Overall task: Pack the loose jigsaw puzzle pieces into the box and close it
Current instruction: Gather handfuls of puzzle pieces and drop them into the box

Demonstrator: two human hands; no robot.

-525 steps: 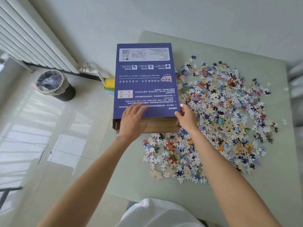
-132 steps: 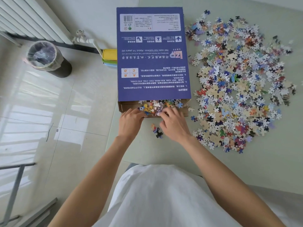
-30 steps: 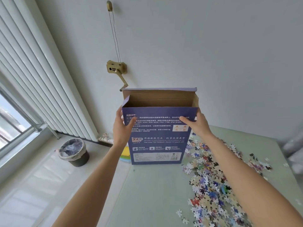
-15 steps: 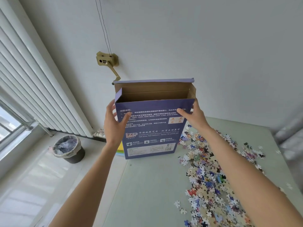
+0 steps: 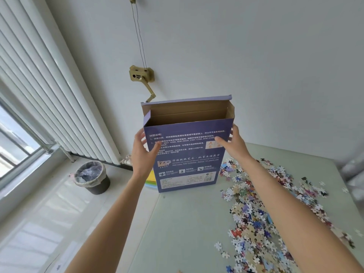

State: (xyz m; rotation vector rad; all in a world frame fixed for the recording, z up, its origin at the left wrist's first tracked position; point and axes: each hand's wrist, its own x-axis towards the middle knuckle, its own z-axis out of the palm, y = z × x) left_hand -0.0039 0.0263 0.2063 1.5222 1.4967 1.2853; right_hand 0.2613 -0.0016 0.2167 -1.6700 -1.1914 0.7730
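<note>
The purple puzzle box (image 5: 189, 162) stands upright on its short end at the far left of the pale green table (image 5: 183, 229), its top flap open and brown inside showing. My left hand (image 5: 142, 152) grips its left edge and my right hand (image 5: 232, 143) grips its right edge, both near the top. Loose jigsaw pieces (image 5: 254, 217) lie spread over the table to the right of the box. Any pieces inside the box are hidden.
A dark bin with a plastic liner (image 5: 91, 177) stands on the floor at left, below a white radiator (image 5: 45, 95). A brass crank fitting (image 5: 140, 75) hangs on the wall behind the box. Yellow and green items (image 5: 151, 179) lie behind the box's lower left corner.
Between the earliest frames and now the box went from lying flat, with pieces pushed into its open end, to standing upright in both hands. In the last second it has stayed upright.
</note>
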